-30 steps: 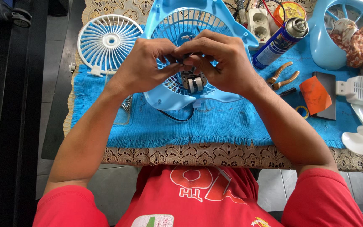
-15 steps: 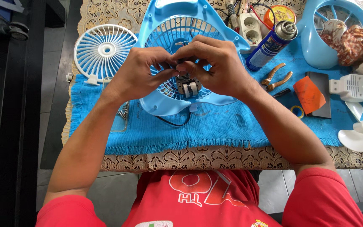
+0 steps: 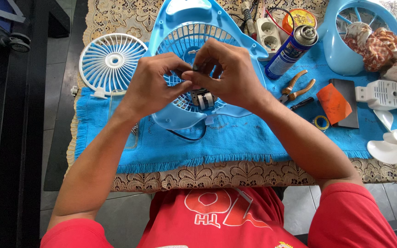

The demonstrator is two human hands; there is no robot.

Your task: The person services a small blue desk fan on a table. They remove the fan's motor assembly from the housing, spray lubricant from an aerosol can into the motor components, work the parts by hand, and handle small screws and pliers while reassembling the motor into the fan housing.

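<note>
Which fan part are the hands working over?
The light blue fan housing in the middle, under both hands; the white grille lies left, another blue housing far right.

The small dark part (image 3: 194, 70) pinched between the fingertips of the left hand (image 3: 155, 85) and right hand (image 3: 228, 76) is staying too covered to identify. Both hands are hiding the centre of the light blue plastic fan housing (image 3: 180, 27), and only the lower end of the small metal motor (image 3: 203, 98) is peeking out at six o'clock beneath them. At two o'clock, the second pale blue fan shell (image 3: 341, 55) is being cut by the top edge and draped by a patterned cloth (image 3: 382, 50). At four o'clock, the white fan blade (image 3: 391, 144) is running off the right edge. At ten o'clock, a dark wheeled object (image 3: 5, 27), possibly a bag, is being cropped by the corner.
</note>
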